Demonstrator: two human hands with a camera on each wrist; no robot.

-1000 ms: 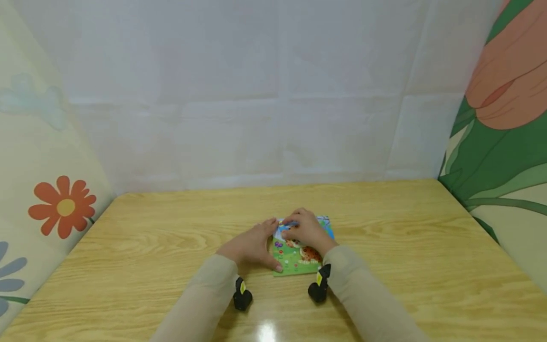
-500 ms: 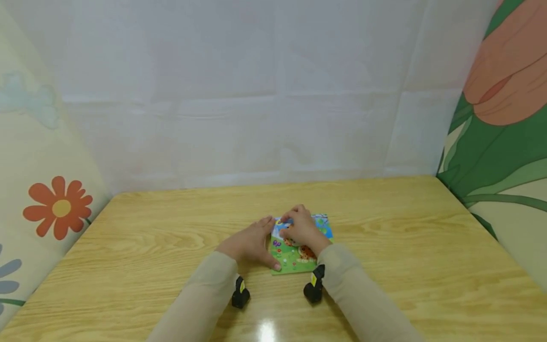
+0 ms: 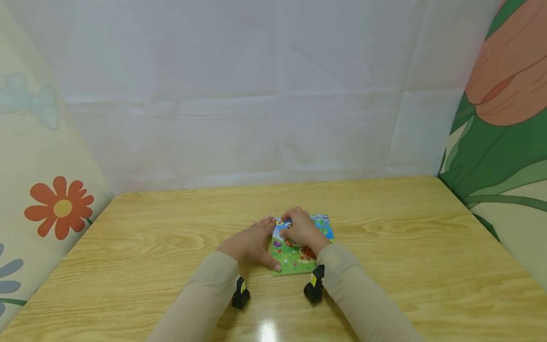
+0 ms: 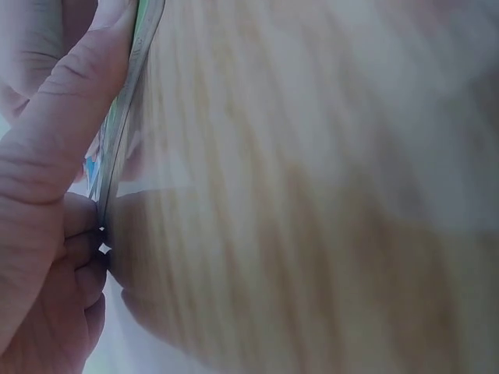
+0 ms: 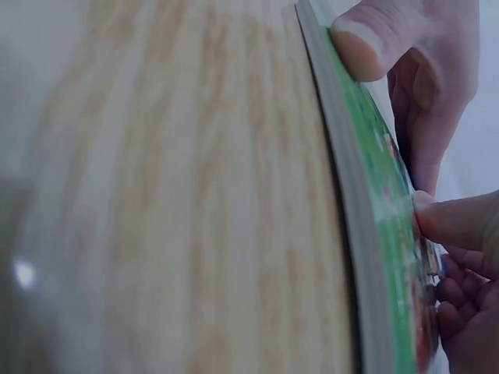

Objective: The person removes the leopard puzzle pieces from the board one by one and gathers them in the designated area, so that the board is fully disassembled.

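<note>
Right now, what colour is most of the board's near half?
Green; the board shows best in the head view.

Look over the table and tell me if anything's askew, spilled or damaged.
Nothing stands out. The picture board lies roughly straight on the wooden table, with no spill or damage visible. The left hand and right hand hide part of it, leaving that unchecked.

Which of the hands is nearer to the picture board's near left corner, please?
The left hand: its thumb rests on the picture board by that corner. The right hand is farther away, over the board's far half.
</note>
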